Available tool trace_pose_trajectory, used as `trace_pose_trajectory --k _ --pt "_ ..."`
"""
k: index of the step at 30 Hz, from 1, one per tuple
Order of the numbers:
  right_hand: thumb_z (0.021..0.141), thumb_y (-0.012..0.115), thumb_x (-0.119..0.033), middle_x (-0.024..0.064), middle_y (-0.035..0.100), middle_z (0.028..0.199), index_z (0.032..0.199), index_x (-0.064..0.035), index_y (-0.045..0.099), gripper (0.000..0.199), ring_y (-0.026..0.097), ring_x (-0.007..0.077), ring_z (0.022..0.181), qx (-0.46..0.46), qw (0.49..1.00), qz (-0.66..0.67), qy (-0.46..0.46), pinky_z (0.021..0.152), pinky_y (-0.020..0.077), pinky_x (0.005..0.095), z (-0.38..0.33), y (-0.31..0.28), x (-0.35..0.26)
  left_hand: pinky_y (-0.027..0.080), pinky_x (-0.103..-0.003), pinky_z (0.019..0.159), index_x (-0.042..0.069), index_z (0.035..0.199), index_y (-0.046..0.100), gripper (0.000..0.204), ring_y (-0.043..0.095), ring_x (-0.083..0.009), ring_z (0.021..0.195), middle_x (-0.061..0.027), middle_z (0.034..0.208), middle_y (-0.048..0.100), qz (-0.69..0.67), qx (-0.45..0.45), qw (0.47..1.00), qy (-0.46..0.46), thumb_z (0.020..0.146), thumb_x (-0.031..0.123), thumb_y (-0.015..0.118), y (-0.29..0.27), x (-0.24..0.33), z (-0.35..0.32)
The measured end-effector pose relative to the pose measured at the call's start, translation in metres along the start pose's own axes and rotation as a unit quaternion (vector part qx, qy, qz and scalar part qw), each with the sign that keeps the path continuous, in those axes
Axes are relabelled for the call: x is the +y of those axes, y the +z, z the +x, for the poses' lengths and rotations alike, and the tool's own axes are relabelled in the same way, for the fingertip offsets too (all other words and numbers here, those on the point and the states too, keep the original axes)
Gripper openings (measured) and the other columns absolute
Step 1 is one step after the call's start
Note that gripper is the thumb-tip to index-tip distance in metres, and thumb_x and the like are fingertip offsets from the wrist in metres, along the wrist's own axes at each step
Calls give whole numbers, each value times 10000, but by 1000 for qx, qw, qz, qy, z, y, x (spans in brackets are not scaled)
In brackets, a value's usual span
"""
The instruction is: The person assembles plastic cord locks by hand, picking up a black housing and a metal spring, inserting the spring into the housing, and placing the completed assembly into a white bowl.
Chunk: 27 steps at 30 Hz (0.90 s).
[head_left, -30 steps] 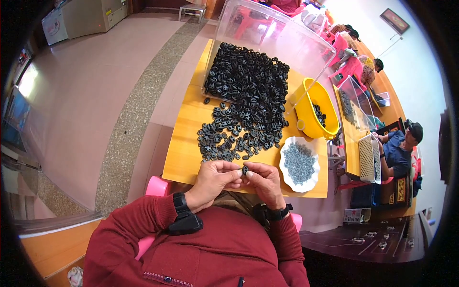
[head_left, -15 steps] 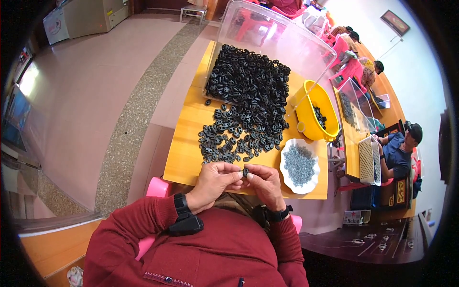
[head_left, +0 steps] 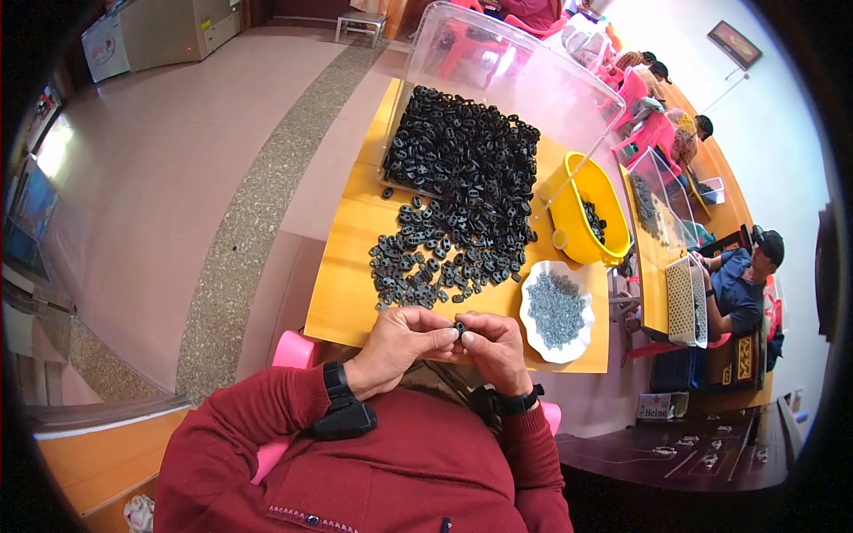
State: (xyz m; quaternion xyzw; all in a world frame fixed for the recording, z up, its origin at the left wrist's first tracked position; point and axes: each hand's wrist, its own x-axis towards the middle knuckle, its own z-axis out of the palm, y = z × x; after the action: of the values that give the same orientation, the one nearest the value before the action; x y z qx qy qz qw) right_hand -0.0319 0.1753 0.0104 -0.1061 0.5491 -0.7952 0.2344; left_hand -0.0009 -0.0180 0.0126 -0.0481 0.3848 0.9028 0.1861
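Note:
Between my fingertips, at the table's near edge, is a small black oval piece with holes (head_left: pixel 459 328). My left hand (head_left: pixel 402 345) pinches it from the left, and my right hand (head_left: pixel 498 350) grips it from the other side. Beyond them a large heap of like black pieces (head_left: pixel 462 151) spills out of a clear plastic bin (head_left: pixel 511 35) lying on its side. Loose pieces reach close to my left hand. Right of my right hand stands a white scalloped dish (head_left: pixel 582 342) full of small clear or grey bits (head_left: pixel 556 309), too small to name.
A yellow tub (head_left: pixel 569 209) with some black pieces inside stands behind the dish on the wooden table (head_left: pixel 351 258). At the right, a person in dark blue (head_left: pixel 739 289) sits at another table beside a cream perforated basket (head_left: pixel 682 298). Pink chairs and other people are farther back.
Both hands have dipped slightly toward me with the black piece, and their fingers have shifted a little around it. The heap and the dish look the same.

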Motion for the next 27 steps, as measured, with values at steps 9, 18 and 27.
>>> trace_pose_trajectory --k 9,18,27 --pt "875 605 18 114 601 988 1087 77 598 220 662 224 850 -53 998 16 16 763 576 320 -2 8 -19 553 -263 678 -22 899 642 74 654 -149 735 -105 828 680 26 -43 999 -9 854 31 665 2 8 0" --pt "854 607 40 118 605 955 1040 64 620 188 651 210 819 -33 995 -88 13 712 580 304 -7 9 -29 556 -266 671 -38 875 645 61 657 -155 722 -117 800 677 84 -52 995 10 854 17 660 4 9 0" --pt "854 618 18 110 610 948 1022 61 625 174 640 195 810 -60 997 -51 15 711 571 297 -9 12 -30 564 -272 657 -44 871 639 75 668 -172 712 -131 808 683 84 -65 994 -8 846 19 671 3 10 0"
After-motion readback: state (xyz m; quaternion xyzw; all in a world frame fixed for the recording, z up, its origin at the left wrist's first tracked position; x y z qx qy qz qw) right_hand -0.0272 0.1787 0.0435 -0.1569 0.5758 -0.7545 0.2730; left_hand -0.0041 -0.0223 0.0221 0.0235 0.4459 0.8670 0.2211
